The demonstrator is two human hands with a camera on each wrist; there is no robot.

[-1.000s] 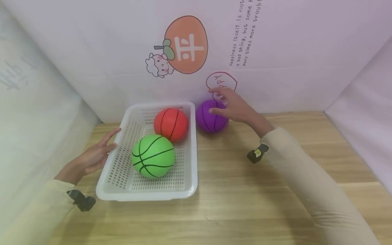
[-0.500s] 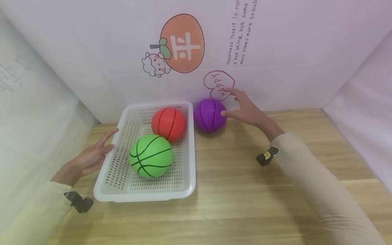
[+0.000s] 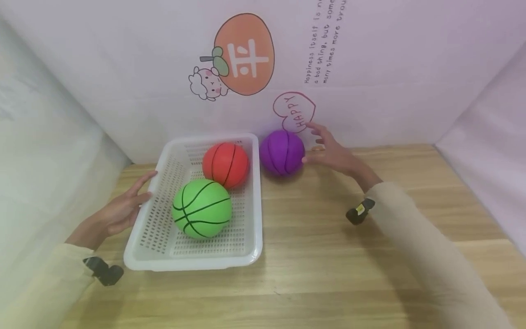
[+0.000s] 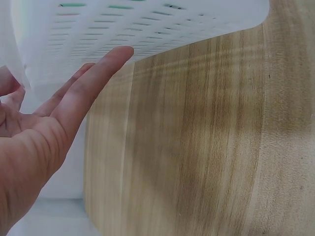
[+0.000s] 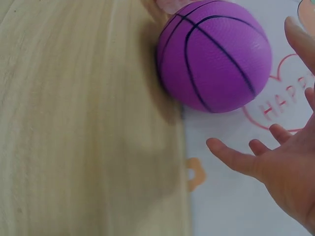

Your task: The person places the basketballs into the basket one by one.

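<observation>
A white slotted plastic basket holds a red ball and a larger green ball, both with black basketball lines. At the basket's left side, my left hand touches the outside near the rim; the left wrist view shows straight fingers along the slotted wall. A purple ball sits on the table just right of the basket, near the back wall. My right hand is beside that ball with fingers spread. The right wrist view shows a gap between hand and purple ball.
The wooden table extends to the right and in front of the basket. A white printed cloth wall stands behind it, and more white cloth encloses both sides.
My right hand has drawn back to the right, from over the purple ball to beside it. My left hand stays at the basket's side, and the balls keep their places.
</observation>
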